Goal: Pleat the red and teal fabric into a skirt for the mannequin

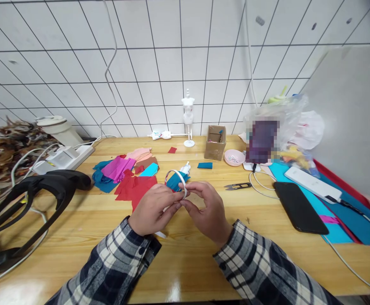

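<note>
My left hand [155,208] and my right hand [207,209] meet over the middle of the table, fingertips pinched together. Between them is a thin white band [182,178], curved into a loop; whether it is tape or ribbon I cannot tell. Both hands are closed on it. Just behind the loop, a small white dress form [186,168] lies on the table with teal fabric [173,183] at it, partly hidden by the band and fingers. Red fabric [140,186] lies beside my left hand. A pair of thread snips [238,186] rests to the right.
Fabric scraps [118,168] are heaped at the left, near a black headset frame [60,199]. Toward the wall stand an upright dress form [188,111], a cardboard box [215,146] and a pink bowl [235,158] of small beads. A black phone [301,207] and cables lie at right.
</note>
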